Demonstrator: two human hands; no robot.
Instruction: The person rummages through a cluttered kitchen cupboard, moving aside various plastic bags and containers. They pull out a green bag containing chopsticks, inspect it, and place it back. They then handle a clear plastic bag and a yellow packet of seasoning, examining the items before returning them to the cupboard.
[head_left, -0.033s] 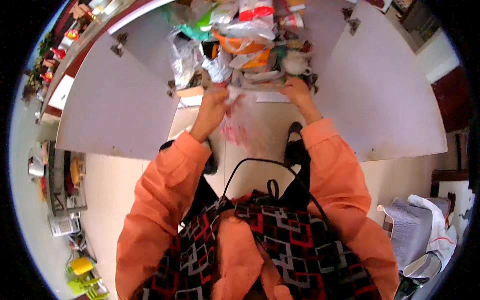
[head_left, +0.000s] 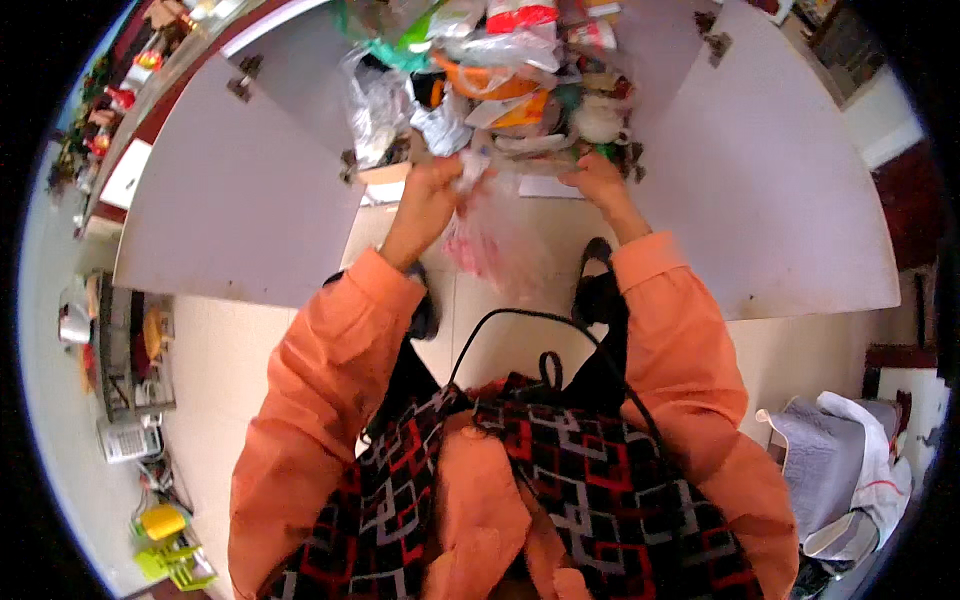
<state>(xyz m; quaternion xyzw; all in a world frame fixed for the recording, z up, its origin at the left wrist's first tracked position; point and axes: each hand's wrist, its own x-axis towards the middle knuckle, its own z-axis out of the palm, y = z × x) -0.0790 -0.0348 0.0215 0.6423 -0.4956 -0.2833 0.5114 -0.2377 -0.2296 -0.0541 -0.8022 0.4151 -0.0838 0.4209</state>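
My left hand (head_left: 428, 193) is closed on the gathered top of a thin clear plastic bag (head_left: 482, 243) with pinkish-red showing through it. The bag hangs above the floor in front of an open cabinet and is blurred. My right hand (head_left: 600, 184) is at the right front of the cabinet shelf, fingers curled together; what they hold, if anything, is hidden. Just beyond that hand sits a rounded whitish thing (head_left: 600, 122). Past my left hand lie a pale bundled bag (head_left: 440, 128) and a crumpled clear bag (head_left: 374, 120).
Two cabinet doors, the left (head_left: 230, 210) and the right (head_left: 770, 200), stand wide open on either side of my arms. Packed bags and an orange bag (head_left: 485, 82) fill the shelf. A yellow stool (head_left: 163, 521) is at lower left, a grey cloth-covered thing (head_left: 822, 465) at lower right.
The view has shifted slightly. My left hand still grips the bag, which sways a little, and my right hand stays by the shelf's right front.
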